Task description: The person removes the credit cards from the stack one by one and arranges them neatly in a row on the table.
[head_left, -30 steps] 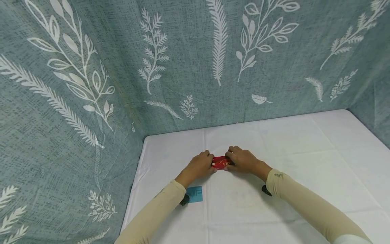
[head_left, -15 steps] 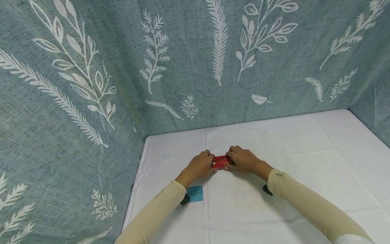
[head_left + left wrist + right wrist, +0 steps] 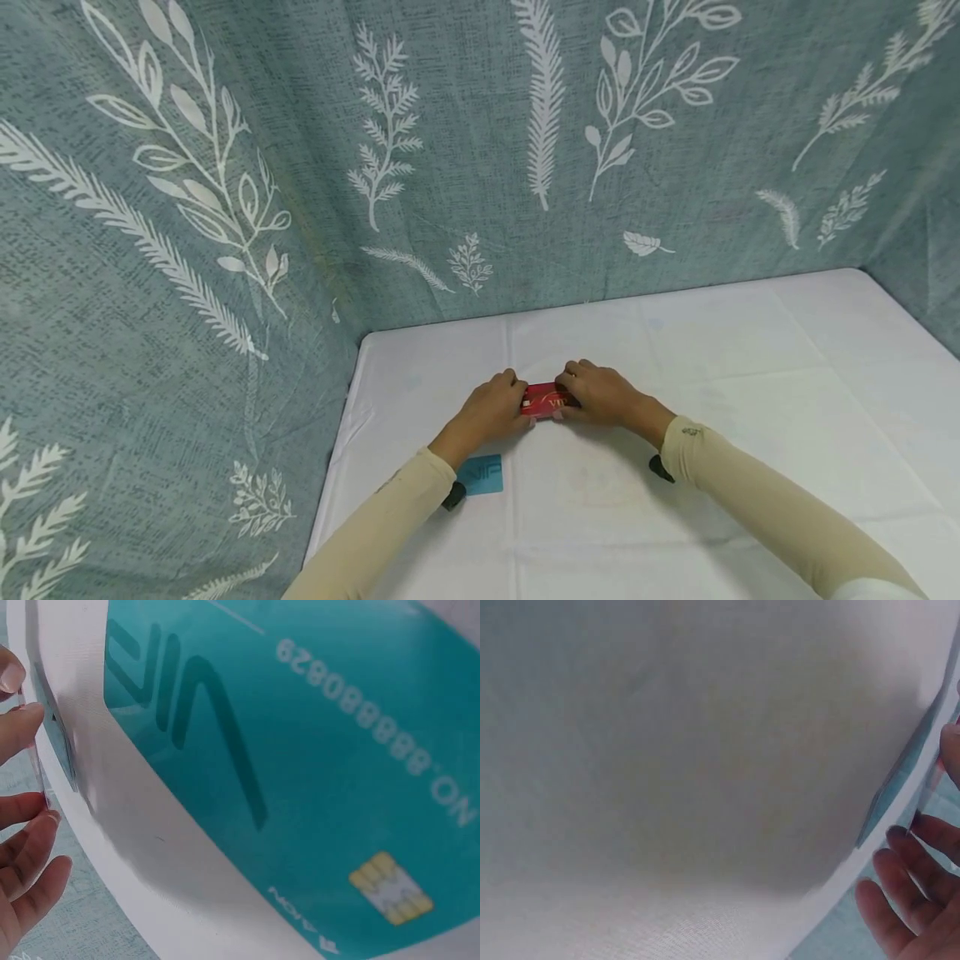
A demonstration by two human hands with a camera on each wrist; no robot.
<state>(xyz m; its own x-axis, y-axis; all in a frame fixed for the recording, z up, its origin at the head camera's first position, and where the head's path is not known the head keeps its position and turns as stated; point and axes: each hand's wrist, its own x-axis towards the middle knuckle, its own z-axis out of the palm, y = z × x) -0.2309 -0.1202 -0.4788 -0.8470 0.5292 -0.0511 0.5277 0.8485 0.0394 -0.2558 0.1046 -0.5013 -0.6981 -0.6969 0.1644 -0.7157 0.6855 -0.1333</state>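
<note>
A red card [image 3: 542, 402] with gold VIP lettering spans the gap between both hands above the white table. My left hand [image 3: 491, 406] pinches its left end, thumb at the near edge and fingers at the far edge. At the opposite end my right hand [image 3: 600, 394] pinches it the same way and covers part of the lettering. Seen edge-on in the left wrist view, the held piece shows a thin clear edge [image 3: 39, 772]. Close by it, a flat grey-teal piece [image 3: 56, 724] appears near the tabletop. A teal VIP card [image 3: 483, 475] lies by the left wrist.
The white tablecloth [image 3: 735, 367] covers the table. Behind and to the left hangs a grey-green curtain [image 3: 450, 150] with white leaf prints. Small black devices, one left [image 3: 453, 497] and one right [image 3: 661, 468], sit under the wrists.
Both hands keep their grip and place on the red card. Its surface looks slightly lighter now, and the head view has shifted a little.
</note>
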